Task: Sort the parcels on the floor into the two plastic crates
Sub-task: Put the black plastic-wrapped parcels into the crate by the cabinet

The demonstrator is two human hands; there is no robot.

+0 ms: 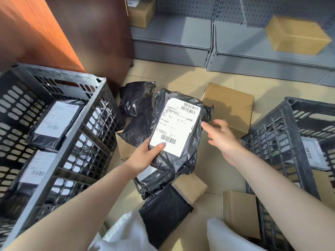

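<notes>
I have the black poly-bag parcel (176,131) lifted off the floor in my left hand (145,156), thumb pressed on the near corner of its white label (175,124) and fingers curled under the bag, so that the printed side faces up at me: I hold it this way, I think, to read the address before choosing a crate. My left forearm comes in from the near left and the wrist is bent back a little to tip the label toward my eyes. My right hand (222,136) hangs just beside the parcel's right edge, fingers loosely spread and holding nothing; whether a fingertip touches the plastic I cannot tell. It looks ready to steady the loose, crinkled bag or take it over. The left crate (59,171) stands on my left with two labelled black bags lying flat inside, labels up (those look sorted already). The right crate (282,142) is on my right, with a labelled parcel partly visible in it. Between the crates, the floor (213,171) carries the unsorted lot: more black bags (136,100) beyond and below the one I hold, and several brown cardboard boxes (230,107) far, near and to the right, so plenty of the sorting seems left.
</notes>
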